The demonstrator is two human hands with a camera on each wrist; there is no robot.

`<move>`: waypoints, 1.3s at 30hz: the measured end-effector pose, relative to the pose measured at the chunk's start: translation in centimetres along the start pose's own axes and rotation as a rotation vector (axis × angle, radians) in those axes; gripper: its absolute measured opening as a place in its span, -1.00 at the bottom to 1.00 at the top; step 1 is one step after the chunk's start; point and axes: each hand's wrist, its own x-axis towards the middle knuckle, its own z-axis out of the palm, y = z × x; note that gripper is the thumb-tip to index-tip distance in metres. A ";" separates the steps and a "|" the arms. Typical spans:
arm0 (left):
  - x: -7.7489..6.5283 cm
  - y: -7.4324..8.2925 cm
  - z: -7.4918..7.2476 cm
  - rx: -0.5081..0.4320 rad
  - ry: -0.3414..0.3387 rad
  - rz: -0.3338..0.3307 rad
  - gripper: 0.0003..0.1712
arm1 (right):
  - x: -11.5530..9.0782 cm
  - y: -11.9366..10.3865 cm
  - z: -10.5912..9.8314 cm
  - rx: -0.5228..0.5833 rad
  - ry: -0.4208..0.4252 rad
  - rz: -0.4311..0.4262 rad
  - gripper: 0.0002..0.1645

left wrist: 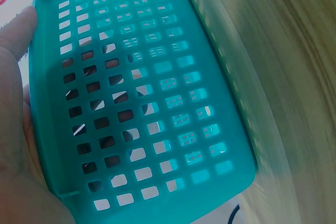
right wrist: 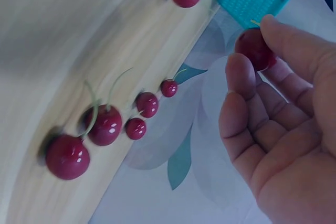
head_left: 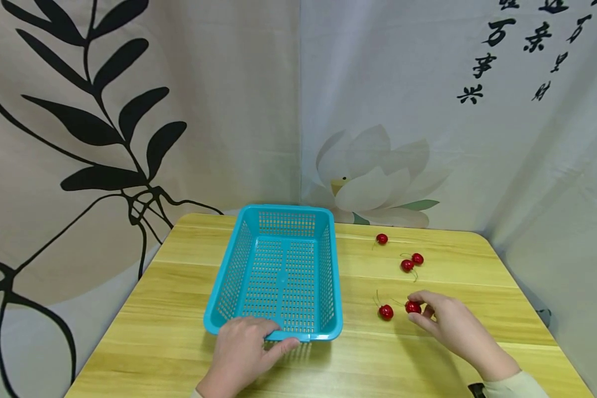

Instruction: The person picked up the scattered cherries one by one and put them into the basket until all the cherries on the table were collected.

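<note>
My left hand [head_left: 246,351] grips the near rim of a blue plastic basket [head_left: 337,276], its thumb along the outside of the near wall. The left wrist view shows that perforated wall [left wrist: 157,87] close up, with the hand at the left. My right hand [head_left: 445,326] pinches a red cherry [right wrist: 254,48] between thumb and fingertips, just above the table. Left of it lies another cherry [head_left: 385,312] with its stem up. Two large cherries with stems, one of them here [right wrist: 68,156], show in the right wrist view; the hand seems to hide them in the head view.
Farther back on the wooden table [head_left: 144,320] lie a pair of cherries [head_left: 407,266] and a single cherry [head_left: 381,239]. A printed cloth [head_left: 239,110] hangs behind the table's far edge. The basket stands left of the cherries, and its floor shows bare.
</note>
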 end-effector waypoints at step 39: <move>0.0 0.0 0.0 0.018 -0.009 -0.014 -0.46 | 10.6 -12.9 3.8 0.134 0.063 -0.425 -0.76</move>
